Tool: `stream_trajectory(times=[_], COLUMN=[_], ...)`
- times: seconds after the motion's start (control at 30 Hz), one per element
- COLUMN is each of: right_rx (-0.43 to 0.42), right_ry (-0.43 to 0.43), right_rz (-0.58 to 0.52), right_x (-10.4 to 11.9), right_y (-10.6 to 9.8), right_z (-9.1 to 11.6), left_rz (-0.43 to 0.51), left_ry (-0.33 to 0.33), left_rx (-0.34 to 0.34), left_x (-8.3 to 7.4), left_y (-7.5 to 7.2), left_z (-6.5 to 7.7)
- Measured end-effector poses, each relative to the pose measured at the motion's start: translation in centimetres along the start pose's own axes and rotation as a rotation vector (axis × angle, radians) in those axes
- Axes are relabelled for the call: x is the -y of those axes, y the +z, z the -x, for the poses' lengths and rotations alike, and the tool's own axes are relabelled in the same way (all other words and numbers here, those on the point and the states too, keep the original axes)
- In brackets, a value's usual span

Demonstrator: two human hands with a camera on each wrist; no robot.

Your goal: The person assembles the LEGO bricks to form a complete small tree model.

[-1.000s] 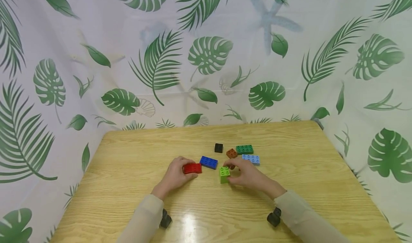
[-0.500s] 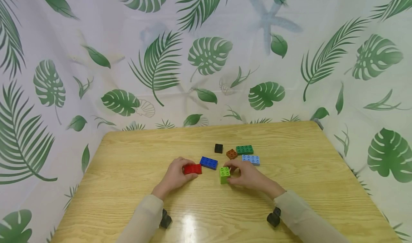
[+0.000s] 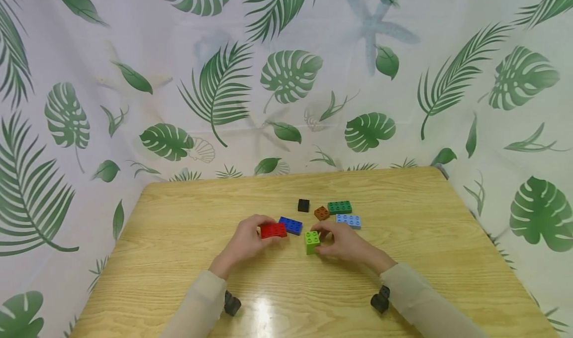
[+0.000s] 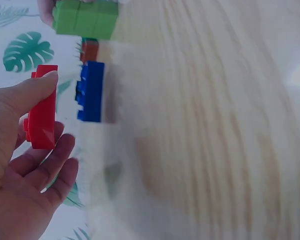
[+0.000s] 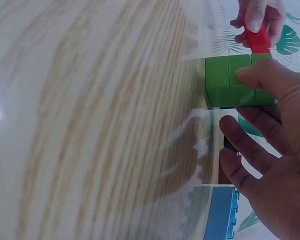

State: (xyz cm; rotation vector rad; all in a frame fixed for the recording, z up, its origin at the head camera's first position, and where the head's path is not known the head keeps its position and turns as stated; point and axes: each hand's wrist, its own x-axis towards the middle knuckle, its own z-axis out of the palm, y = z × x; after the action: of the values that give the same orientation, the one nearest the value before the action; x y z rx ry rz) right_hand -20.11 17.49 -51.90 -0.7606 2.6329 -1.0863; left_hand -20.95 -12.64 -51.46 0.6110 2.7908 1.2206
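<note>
My left hand (image 3: 245,237) pinches a red eight-stud brick (image 3: 273,230) between thumb and fingers. In the left wrist view that red brick (image 4: 43,117) is raised clear of the tabletop. A dark blue eight-stud brick (image 3: 291,225) lies flat just behind it. To the right, my right hand (image 3: 343,241) grips a lime green stack (image 3: 312,243) with four-stud top, thumb on the near side and fingers behind. The right wrist view shows the green stack (image 5: 231,82) made of three bricks joined one on another, standing on the table.
Behind my right hand lie a light blue brick (image 3: 348,221), a dark green brick (image 3: 339,207), a small brown brick (image 3: 321,213) and a small black brick (image 3: 303,205). The wooden table (image 3: 201,203) ends at a leaf-printed curtain (image 3: 286,144).
My left hand has lifted the red brick from the table and carried it slightly right, towards the dark blue brick. My right hand and the green stack have stayed put.
</note>
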Motion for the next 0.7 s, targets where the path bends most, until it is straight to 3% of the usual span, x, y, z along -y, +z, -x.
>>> stream_trajectory(times=[0.17,0.4,0.7], right_rx=[0.008,0.003,0.001], right_ry=[-0.002,-0.004,-0.04], right_rz=[-0.001,-0.002,0.008], right_x=[0.0,0.0,-0.1], right_y=[0.0,0.0,-0.1], right_z=[0.0,0.0,0.1], left_rz=[0.06,0.091,0.052], left_ry=[0.003,0.086,0.171], left_rx=[0.052,0.079,0.1], left_x=[-1.5,-2.7,-3.8], left_y=[-0.1,0.4,1.6], left_z=[-0.1,-0.4,-0.9])
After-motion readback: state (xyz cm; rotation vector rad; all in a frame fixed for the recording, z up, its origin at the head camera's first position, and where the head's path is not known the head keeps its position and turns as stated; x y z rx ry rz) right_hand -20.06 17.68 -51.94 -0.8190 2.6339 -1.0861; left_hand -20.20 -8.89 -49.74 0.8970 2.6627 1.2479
